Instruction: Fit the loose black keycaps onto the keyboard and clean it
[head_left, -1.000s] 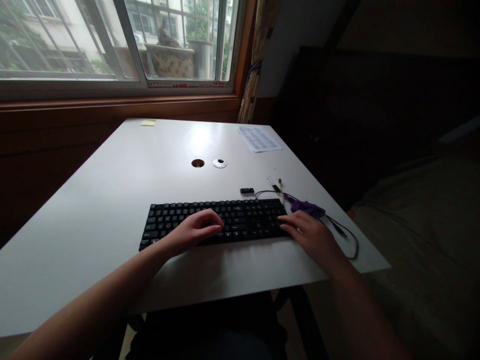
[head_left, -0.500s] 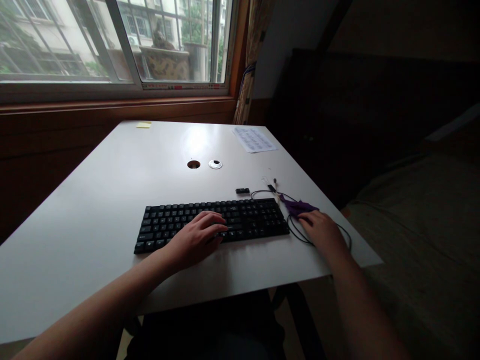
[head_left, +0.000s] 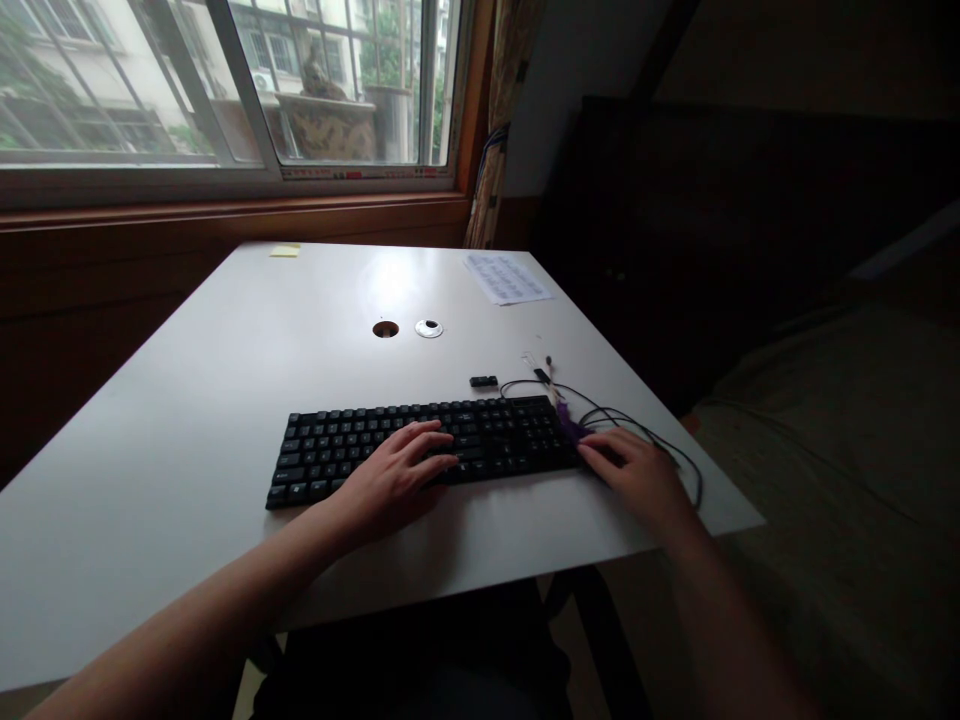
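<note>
A black keyboard (head_left: 352, 440) lies on the white table. My left hand (head_left: 397, 465) rests across its middle keys, fingers stretched out and holding nothing. At the keyboard's right end, my right hand (head_left: 637, 470) pinches a small purple cloth (head_left: 568, 421) between thumb and fingers. The cloth is bunched against the right edge of the keyboard, and part of it is hidden by the fingers. A thin black cable (head_left: 634, 413) loops behind and around my right hand.
A small black piece (head_left: 484, 381) lies behind the keyboard, with a cotton-swab-like stick (head_left: 548, 364) to its right. Farther back are printed sheets (head_left: 506, 278), a round hole (head_left: 385, 329), its silver cover (head_left: 429, 328) and a yellow note (head_left: 285, 250). The table (head_left: 187, 400) ends near my body.
My right hand has moved slightly left, drawing the purple cloth from over the cable to the keyboard's right edge. My left hand has stayed on the keys.
</note>
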